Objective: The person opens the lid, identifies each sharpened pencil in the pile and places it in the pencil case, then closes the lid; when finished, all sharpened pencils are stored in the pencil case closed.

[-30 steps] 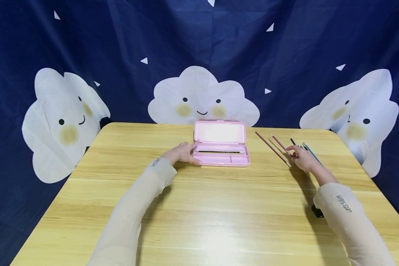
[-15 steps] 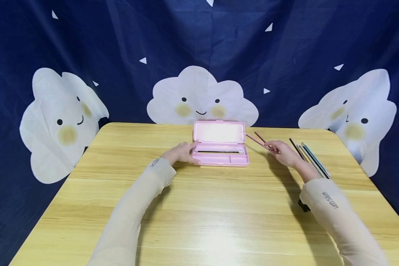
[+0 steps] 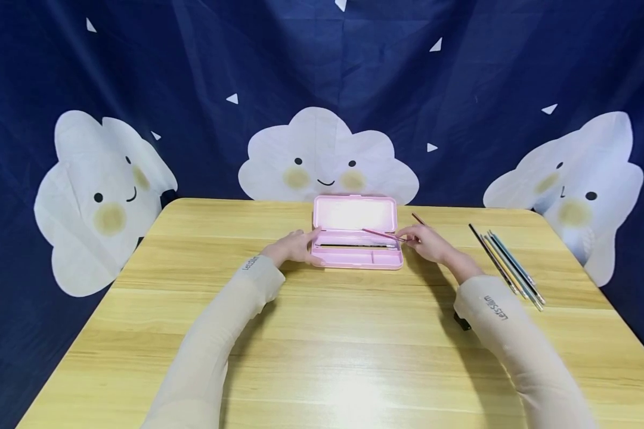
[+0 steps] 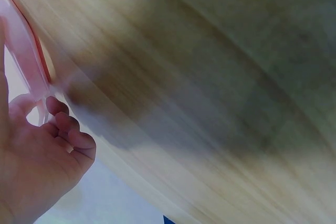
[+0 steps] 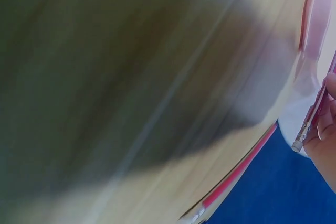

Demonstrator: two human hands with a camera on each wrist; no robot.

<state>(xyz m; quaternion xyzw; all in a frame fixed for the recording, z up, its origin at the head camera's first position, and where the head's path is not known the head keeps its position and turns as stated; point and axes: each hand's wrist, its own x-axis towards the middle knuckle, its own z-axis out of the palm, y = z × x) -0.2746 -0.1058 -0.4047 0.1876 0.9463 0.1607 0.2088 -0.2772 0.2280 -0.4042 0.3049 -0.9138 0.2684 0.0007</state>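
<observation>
Right hand pinching a red pencil over the open pink case, left hand gripping its left end, dark pencil inside, second red pencil peeking out behind right hand, pencil bunch off right

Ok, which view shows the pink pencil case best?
The head view: it shows the pink pencil case nearly whole, lid open, compartments visible. Each wrist view catches only a cropped part: left wrist at upper left, right wrist at upper right.

My left hand holds the pink case at one end, fingers curled; a shadow falls across the wooden table.
</observation>
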